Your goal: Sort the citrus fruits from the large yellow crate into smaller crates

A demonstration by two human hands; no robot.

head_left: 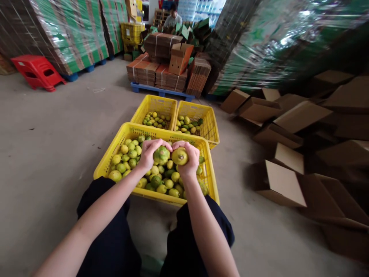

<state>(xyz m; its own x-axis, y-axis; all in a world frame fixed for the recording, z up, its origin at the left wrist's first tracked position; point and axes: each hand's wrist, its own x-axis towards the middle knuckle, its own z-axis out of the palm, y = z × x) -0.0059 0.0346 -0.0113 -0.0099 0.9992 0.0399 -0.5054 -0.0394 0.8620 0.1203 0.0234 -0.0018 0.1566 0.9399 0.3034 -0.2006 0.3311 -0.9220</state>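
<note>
My left hand (149, 154) is closed around a green-yellow lemon (161, 154), its fingers over the top. Right beside it, my right hand (190, 156) grips a yellower lemon (180, 156) with one end facing me. Both fruits are held close together above a large yellow crate (115, 134) in front of my knees. Inside that crate lie many loose lemons (132, 154), some green and some yellow. My fingertips nearly meet between the two fruits; whether they touch I cannot tell.
Two smaller yellow crates (213, 125) holding some lemons stand just beyond. Open cardboard boxes (284, 182) are heaped on the right. Farther back are bundled flat cartons (144, 73) on a blue pallet (161, 92), a red stool (39, 71), wrapped stacks, and a person (173, 18).
</note>
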